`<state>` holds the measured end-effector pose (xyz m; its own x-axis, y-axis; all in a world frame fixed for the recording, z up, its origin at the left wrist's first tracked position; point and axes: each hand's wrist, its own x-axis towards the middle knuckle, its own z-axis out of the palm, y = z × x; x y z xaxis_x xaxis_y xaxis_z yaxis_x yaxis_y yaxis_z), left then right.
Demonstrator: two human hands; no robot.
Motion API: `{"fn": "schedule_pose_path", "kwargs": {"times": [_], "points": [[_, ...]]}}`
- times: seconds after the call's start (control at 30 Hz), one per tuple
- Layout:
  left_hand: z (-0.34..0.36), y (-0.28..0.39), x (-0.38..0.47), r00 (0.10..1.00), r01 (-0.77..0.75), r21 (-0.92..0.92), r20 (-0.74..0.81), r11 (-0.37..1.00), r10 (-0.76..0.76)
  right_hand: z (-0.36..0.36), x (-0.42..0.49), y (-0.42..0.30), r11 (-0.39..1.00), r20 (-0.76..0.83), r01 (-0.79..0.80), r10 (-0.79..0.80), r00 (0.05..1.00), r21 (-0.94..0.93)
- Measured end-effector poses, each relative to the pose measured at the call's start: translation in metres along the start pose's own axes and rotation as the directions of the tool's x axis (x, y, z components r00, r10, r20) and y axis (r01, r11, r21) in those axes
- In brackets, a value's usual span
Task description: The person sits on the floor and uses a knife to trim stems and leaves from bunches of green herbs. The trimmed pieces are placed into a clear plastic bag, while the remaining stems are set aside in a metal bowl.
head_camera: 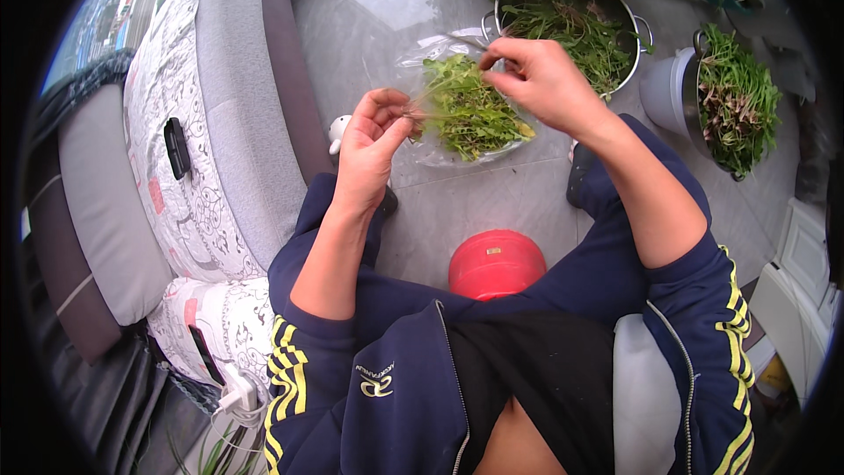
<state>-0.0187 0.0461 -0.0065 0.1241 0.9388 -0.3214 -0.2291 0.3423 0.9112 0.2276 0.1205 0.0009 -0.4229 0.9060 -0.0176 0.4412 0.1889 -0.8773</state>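
Observation:
My left hand (379, 132) pinches the root end of a thin leafy green plant between thumb and fingers. To its right, my right hand (531, 76) is raised with thumb and fingers close together; whether something thin is between them cannot be told. Below and between both hands, a heap of leafy greens (478, 115) lies on a clear plastic bag (428, 150) on the floor. A large two-handled metal pot (634, 72) holding more long-stemmed greens stands just beyond my right hand.
A colander heaped with greens (738, 99) leans by a pale bucket (663, 95) at right. A red plastic stool (498, 264) is between my legs. A grey sofa (237, 79) runs along the left, near a small white toy (339, 132). Basins stand at the top.

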Motion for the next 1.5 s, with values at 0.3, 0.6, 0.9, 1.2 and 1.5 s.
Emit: {"fn": "schedule_pose_path", "kwargs": {"times": [0.3,0.6,0.9,1.2,1.5], "points": [[-0.001,-0.004,0.002,0.998,0.059,-0.025,0.016,0.998,-0.059,0.032,-0.009,-0.021,1.000,0.165,0.030,-0.030,0.986,0.004],[0.005,0.000,0.001,0.997,0.079,0.004,-0.009,0.997,-0.079,0.034,-0.011,-0.018,1.000,0.193,0.009,-0.012,0.981,0.017],[0.003,-0.010,0.003,0.999,0.038,0.272,-0.023,0.962,-0.033,0.029,-0.008,-0.013,0.991,0.296,-0.099,0.067,0.953,0.093],[0.004,-0.009,0.003,0.999,0.040,0.343,-0.023,0.939,-0.034,0.027,-0.004,-0.002,0.977,0.367,-0.159,0.097,0.925,0.142],[0.002,-0.001,0.002,0.994,0.109,0.304,-0.005,0.947,-0.112,0.025,0.003,0.002,0.746,0.541,-0.597,0.386,0.748,0.294]]}}
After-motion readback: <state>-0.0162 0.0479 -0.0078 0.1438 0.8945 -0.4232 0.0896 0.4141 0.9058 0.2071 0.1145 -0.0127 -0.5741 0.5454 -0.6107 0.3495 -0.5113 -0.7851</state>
